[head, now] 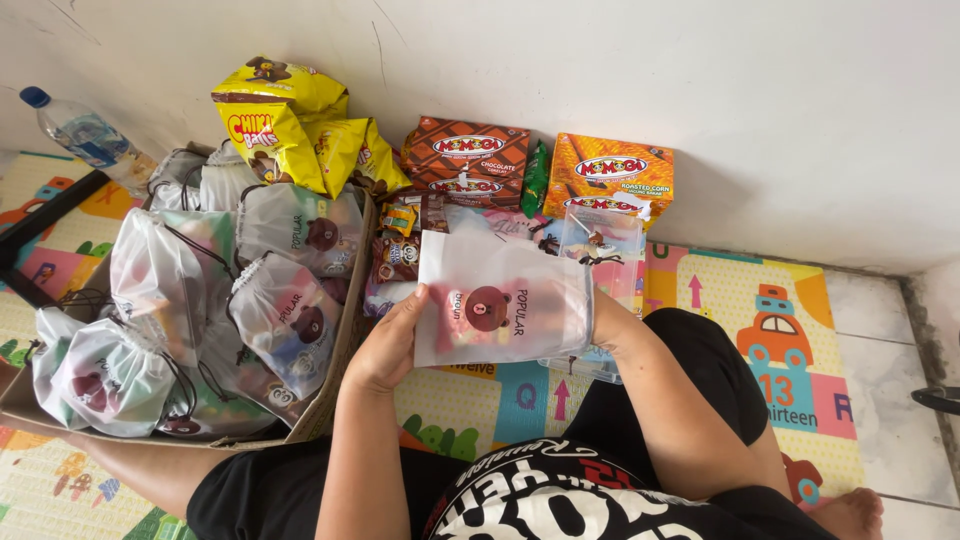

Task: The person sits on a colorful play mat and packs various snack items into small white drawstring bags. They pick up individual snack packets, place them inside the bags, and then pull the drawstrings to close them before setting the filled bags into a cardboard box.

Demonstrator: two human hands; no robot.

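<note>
Frosted drawstring pouch (500,300) with bear-face print held level above play mat, in front of person's lap. Left hand (388,345) clasped pouch's left edge, thumb on front. Right hand (592,318) inside pouch mouth, hidden; its grip could not be told. Cardboard box (325,405) of filled pouches sat left. Snack boxes (540,170) and yellow snack bags (290,125) lined white wall. Colourful foam play mat (760,330) covered floor; grey tile (890,400) at right.

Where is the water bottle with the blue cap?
In the head view the water bottle lies at the far upper left, against the white wall, just beyond the cardboard box of filled drawstring bags.
</note>
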